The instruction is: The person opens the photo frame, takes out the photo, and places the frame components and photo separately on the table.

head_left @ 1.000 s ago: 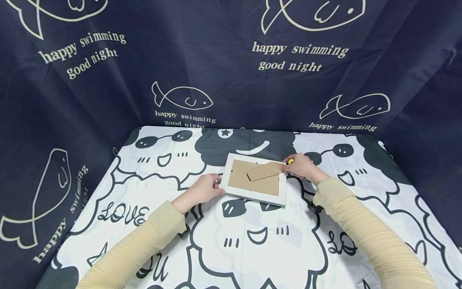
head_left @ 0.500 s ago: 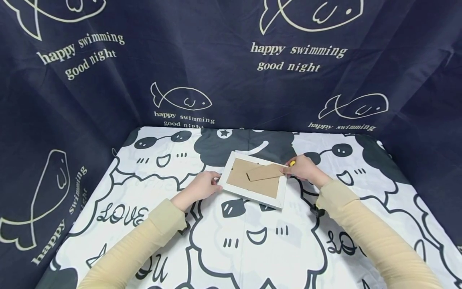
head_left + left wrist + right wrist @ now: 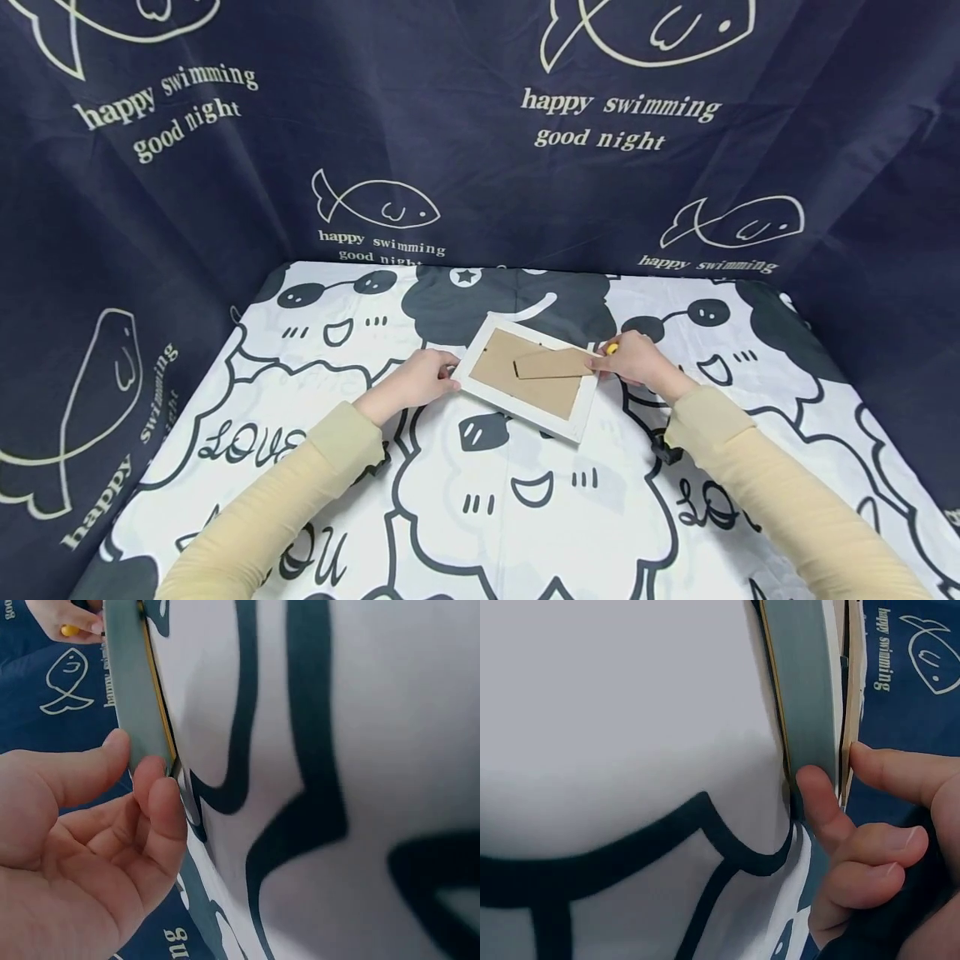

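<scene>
A white picture frame lies face down at a slant, its brown backing board upward. The brown easel stand lies across that board. My left hand pinches the frame's left end; in the left wrist view the thumb is at its back edge and curled fingers are at its side. At the other end my right hand pinches the frame, its thumb on the stand's end and a finger against the frame's side. A small yellow thing shows at the right fingers; its kind is unclear.
A white cloth with black cartoon clouds and lettering covers the table. Dark blue curtains printed with fish stand behind and at both sides. Something small and black shows under the right forearm.
The frame has turned clockwise between my hands: its near right corner came toward me and its left end moved slightly away. My right hand shifted a little right and nearer. Both grips stay.
</scene>
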Demonstrator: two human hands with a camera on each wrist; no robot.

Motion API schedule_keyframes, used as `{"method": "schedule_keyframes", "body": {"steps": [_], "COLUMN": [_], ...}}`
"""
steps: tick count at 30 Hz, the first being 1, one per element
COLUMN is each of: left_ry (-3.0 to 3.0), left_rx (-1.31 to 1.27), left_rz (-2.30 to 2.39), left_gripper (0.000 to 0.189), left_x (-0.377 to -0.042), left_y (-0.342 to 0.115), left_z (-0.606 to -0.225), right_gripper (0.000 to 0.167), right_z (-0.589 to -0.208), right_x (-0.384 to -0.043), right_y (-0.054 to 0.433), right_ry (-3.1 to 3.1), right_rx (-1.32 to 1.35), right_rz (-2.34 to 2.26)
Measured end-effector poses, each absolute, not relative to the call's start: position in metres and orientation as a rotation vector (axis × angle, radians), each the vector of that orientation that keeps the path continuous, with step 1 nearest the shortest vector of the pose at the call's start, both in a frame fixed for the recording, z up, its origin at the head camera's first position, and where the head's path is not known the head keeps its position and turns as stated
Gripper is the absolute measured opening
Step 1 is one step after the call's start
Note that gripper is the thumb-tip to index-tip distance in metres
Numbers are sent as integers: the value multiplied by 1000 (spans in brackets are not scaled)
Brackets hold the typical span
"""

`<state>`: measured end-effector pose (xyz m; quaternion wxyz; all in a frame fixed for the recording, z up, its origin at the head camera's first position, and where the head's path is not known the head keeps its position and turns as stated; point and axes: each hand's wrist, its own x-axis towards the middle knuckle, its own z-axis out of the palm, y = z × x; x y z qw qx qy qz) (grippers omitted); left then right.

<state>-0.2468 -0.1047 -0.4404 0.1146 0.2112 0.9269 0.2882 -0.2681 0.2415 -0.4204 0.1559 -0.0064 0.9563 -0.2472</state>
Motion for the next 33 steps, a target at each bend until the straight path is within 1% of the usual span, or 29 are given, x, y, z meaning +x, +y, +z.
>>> {"method": "schedule_keyframes", "body": {"steps": [5,15,20,25,33], "left_ry": [2702,2714,2708,2743,2749], "left_rx": [695,777,748,743,678], "left_rz": [852,857,883,885,868], "left_gripper": [36,37,37,32,27], "left_x": [-248,-259,-264,-268,-273], "left_y": [-107,-111,-111,-111,-110], "left_z": [-436,-439,-441,-441,-440], "right_gripper": [30,34,32,30,32], "right_z": [-422,-422,-423,-425,-425], "right_x": [-264,-252,-248,-245,-241], "right_y": [243,241,241,242,239], "right_ry": [2765,2740,2712,2665,2652], "right_rx": [-76,30,62,59,97], "right_rz": [-693,-744,-803,-871,-889]}}
